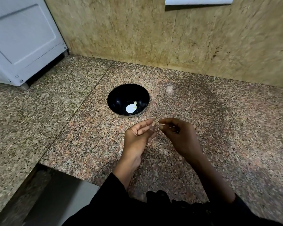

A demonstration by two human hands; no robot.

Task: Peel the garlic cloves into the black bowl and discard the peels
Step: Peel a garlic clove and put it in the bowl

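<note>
The black bowl (119, 95) stands on the speckled granite counter (219, 119). A pale peeled garlic clove (131, 108) lies on its bottom. Just in front of the bowl, my left hand (137, 136) is palm up, its fingertips pinching a small garlic clove (153, 123) with brownish skin. My right hand (180, 136) meets it from the right, thumb and forefinger pinched at the clove's tip on a thin strip of peel. The clove is mostly hidden by the fingers.
A white appliance (23, 39) stands on feet at the back left. A tan stone wall (153, 30) runs behind the counter. The counter's front edge drops away at the lower left (55, 170). A few faint peel scraps lie near my hands.
</note>
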